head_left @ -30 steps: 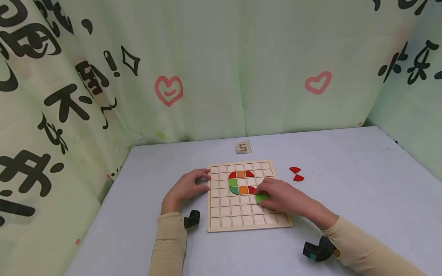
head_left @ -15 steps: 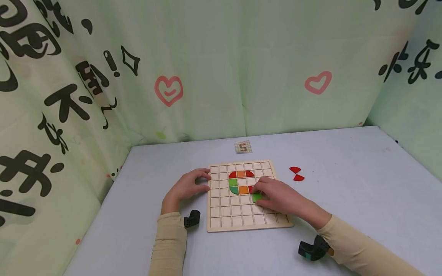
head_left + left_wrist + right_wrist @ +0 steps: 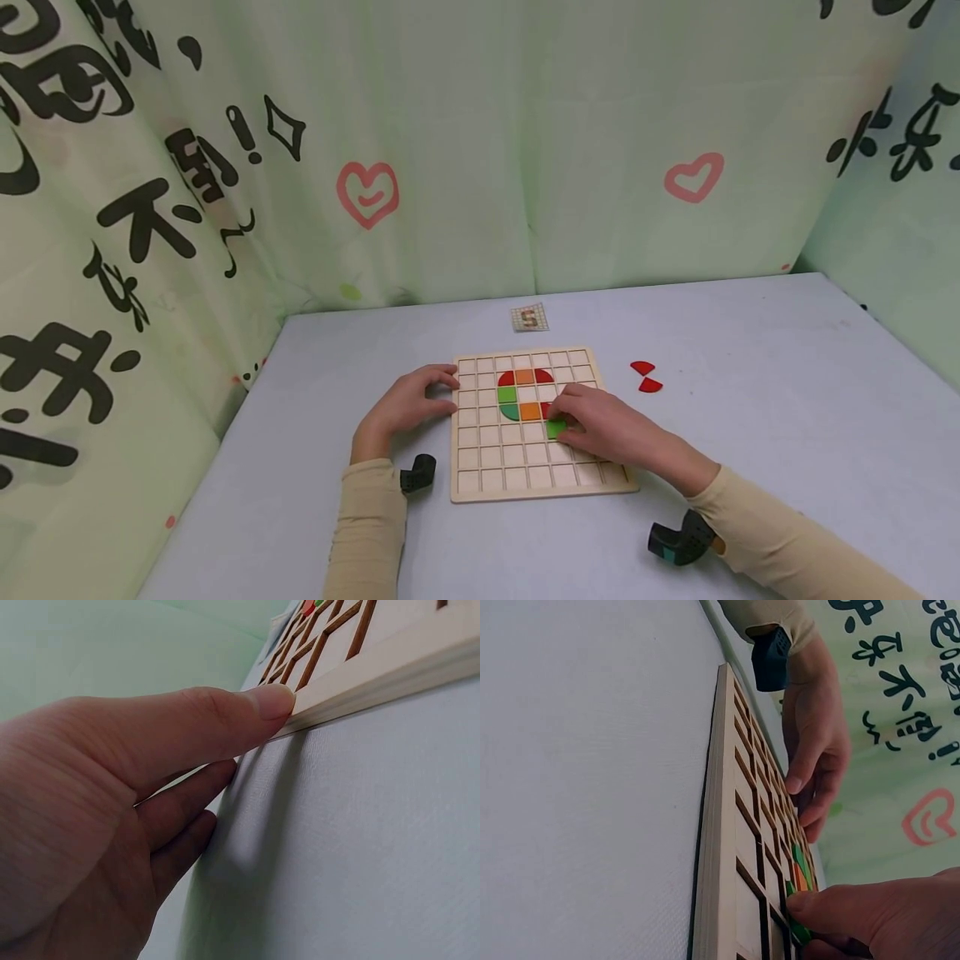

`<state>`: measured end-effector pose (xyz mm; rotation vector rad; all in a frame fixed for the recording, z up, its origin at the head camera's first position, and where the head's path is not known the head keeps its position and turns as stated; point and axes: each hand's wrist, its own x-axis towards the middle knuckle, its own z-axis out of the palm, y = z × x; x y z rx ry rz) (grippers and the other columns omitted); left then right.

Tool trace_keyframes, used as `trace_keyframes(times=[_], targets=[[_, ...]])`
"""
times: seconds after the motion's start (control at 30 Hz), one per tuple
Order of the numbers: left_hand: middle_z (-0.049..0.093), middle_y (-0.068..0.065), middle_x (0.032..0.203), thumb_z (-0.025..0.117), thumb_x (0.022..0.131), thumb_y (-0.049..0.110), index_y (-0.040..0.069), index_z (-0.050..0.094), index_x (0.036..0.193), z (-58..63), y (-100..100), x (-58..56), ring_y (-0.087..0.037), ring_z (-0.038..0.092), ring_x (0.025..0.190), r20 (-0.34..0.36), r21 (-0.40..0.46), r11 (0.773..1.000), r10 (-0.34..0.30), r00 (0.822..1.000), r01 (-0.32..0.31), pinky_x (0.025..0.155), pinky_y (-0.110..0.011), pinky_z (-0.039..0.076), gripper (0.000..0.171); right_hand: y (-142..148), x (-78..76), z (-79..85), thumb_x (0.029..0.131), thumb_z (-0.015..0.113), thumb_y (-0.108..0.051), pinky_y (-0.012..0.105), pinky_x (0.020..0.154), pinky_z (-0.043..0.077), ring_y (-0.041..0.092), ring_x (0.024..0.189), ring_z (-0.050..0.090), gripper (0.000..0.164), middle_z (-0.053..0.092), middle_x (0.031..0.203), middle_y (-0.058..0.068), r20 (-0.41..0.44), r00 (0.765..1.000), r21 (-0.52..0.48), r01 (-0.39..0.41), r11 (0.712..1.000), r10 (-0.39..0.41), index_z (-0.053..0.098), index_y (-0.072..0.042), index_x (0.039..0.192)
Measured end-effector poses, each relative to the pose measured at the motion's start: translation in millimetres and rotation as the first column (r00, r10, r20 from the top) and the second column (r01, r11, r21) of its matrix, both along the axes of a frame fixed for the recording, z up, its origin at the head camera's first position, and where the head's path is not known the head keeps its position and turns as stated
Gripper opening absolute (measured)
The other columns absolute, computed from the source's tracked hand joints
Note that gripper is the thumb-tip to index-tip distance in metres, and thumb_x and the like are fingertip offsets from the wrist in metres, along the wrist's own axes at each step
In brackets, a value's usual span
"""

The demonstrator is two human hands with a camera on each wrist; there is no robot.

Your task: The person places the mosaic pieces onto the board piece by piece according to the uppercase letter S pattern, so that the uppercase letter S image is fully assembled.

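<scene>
A wooden grid board lies on the table. Its cells hold red quarter-circle, orange square, light green square and teal quarter-circle pieces. My right hand pinches a light green square tile, just below a red piece partly covered by my fingers. In the right wrist view, my thumb is on the green tile at the grid; I cannot tell if it is fully seated. My left hand touches the board's left edge with thumb and fingers spread apart.
Two loose red quarter-circle pieces lie right of the board. A small card with a grid pattern lies behind it. Green curtains stand behind the table and at its sides. Black wrist devices sit on both forearms.
My right hand has moved slightly left with the green tile, which now sits in line below the red piece. My left hand has stayed at the board's edge.
</scene>
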<state>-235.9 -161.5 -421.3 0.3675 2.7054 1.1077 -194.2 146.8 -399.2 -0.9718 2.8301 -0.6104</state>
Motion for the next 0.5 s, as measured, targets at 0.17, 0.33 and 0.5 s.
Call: trace_keyframes(times=[0.17,0.33,0.5], targets=[[0.053,-0.004,0.150,0.077,0.087,0.011,0.010,0.070,0.113,1.0,0.8,0.2,-0.027,0.039,0.147,0.005,-0.002,1.000,0.001,1.000,-0.001,0.122,-0.045,0.032,0.027,0.3,-0.8,-1.2,0.087,0.076,-0.011,0.028,0.079,0.056,0.012,0.091,0.058,0.020,0.065,0.104,0.000,0.001,1.000,-0.009,-0.002,1.000,0.002,0.072,-0.009,0.107],[0.053,-0.006,0.150,0.076,0.088,0.010,0.009,0.069,0.113,2.0,0.6,0.6,-0.029,0.040,0.146,-0.006,-0.003,1.000,-0.014,1.000,0.014,0.121,-0.046,0.033,0.026,0.4,-1.3,-1.4,0.088,0.076,-0.011,0.028,0.079,0.056,0.011,0.091,0.058,0.019,0.065,0.103,0.000,0.003,1.000,-0.002,-0.008,1.000,0.008,0.072,-0.009,0.106],[0.053,-0.006,0.150,0.075,0.088,0.010,0.009,0.069,0.113,2.1,0.0,0.4,-0.029,0.040,0.146,-0.009,-0.002,1.000,-0.017,1.000,0.017,0.121,-0.046,0.033,0.026,0.3,-2.3,-1.1,0.088,0.075,-0.011,0.028,0.079,0.056,0.011,0.091,0.059,0.018,0.066,0.103,-0.001,0.003,1.000,0.002,-0.010,1.000,0.010,0.072,-0.010,0.105]])
